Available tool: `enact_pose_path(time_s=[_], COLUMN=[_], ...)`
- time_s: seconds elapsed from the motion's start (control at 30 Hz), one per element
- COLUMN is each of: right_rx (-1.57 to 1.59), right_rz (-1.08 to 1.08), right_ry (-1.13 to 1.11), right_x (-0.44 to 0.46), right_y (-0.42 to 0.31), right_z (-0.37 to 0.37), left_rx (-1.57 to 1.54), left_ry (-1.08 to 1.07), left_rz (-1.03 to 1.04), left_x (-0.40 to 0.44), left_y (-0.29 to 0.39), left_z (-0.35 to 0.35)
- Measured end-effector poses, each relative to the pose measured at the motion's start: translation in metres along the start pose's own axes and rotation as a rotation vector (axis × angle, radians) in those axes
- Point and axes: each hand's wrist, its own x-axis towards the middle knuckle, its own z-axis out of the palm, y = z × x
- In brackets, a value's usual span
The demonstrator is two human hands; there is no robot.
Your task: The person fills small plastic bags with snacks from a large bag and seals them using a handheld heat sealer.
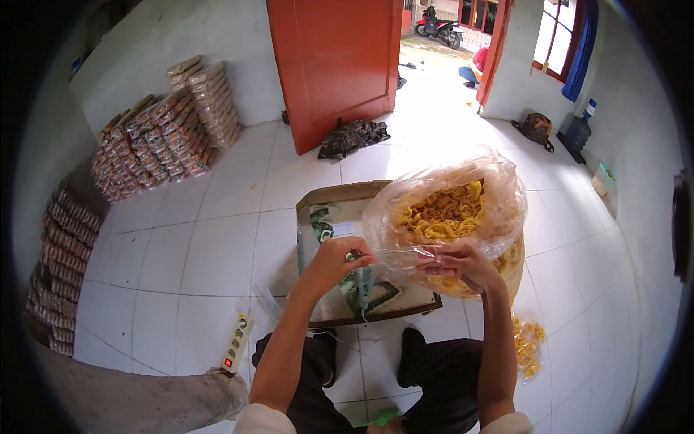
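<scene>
Both my hands are closed on a thin clear plastic bag point(396, 250), which stretches between them over the cardboard. My left hand point(332, 265) pinches its left end, and my right hand point(463, 265) grips the right end with the fingers pressed together. Just behind the right hand stands a big open clear sack point(379, 220) filled with yellow curled snack pieces point(441, 217). Below the left hand, a pale blue-green narrow item point(364, 289) is partly visible; its kind is unclear. Under it lies a flattened-looking cardboard box point(340, 199) with green and white print.
A power strip point(236, 343) with a red switch lies left of my legs. A small clear bag of yellow snacks point(528, 347) rests on the floor at right. Packed stacks point(155, 141) line the left wall. Beyond are a red door point(336, 69), a black bundle point(353, 137) and a backpack point(535, 130).
</scene>
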Motion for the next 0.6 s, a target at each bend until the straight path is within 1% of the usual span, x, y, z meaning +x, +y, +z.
enact_pose_path(time_s=[0.03, 0.07, 0.13, 0.17, 0.23, 0.27, 0.33, 0.37, 0.43, 0.47, 0.53, 0.57, 0.6], right_rx=[-0.003, -0.032, -0.065, -0.063, -0.066, -0.062, -0.059, -0.054, -0.05, -0.075, -0.1, -0.076, -0.052], right_rz=[-0.001, 0.015, 0.029, 0.023, 0.013, 0.017, 0.017, 0.005, -0.006, -0.027, -0.046, -0.045, -0.044], right_ry=[0.001, 0.021, 0.041, 0.032, 0.023, 0.02, 0.019, 0.025, 0.034, 0.057, 0.08, 0.088, 0.098], right_x=[0.0, 0.0, -0.001, 0.001, 0.002, 0.001, 0.001, 0.001, 0.0, -0.001, -0.002, -0.002, -0.004], right_y=[-0.001, -0.002, -0.002, 0.0, 0.001, 0.001, 0.002, 0.003, 0.003, 0.004, 0.003, 0.001, -0.001], right_z=[0.001, 0.004, 0.005, 0.002, 0.0, 0.0, -0.001, -0.002, -0.004, -0.004, -0.005, -0.005, -0.006], left_rx=[-0.05, -0.051, -0.229, -0.229, -0.115, -0.115, -0.077, -0.077, -0.325, -0.325, -0.293, -0.293, -0.297], left_ry=[0.053, 0.056, 0.035, 0.038, -0.056, -0.056, -0.152, -0.152, -0.059, -0.059, -0.124, -0.126, -0.116], left_rz=[0.137, 0.14, 0.089, 0.094, -0.083, -0.079, -0.172, -0.168, -0.097, -0.095, 0.026, 0.026, -0.018], left_x=[0.001, 0.001, 0.001, 0.002, 0.0, 0.001, 0.004, 0.005, 0.004, 0.005, 0.005, 0.005, 0.006], left_y=[-0.003, -0.005, -0.004, -0.002, 0.003, 0.001, -0.005, -0.008, -0.011, -0.012, -0.009, -0.008, -0.007], left_z=[0.003, 0.006, 0.009, 0.007, 0.001, -0.001, -0.003, 0.001, 0.01, 0.011, 0.012, 0.01, 0.007])
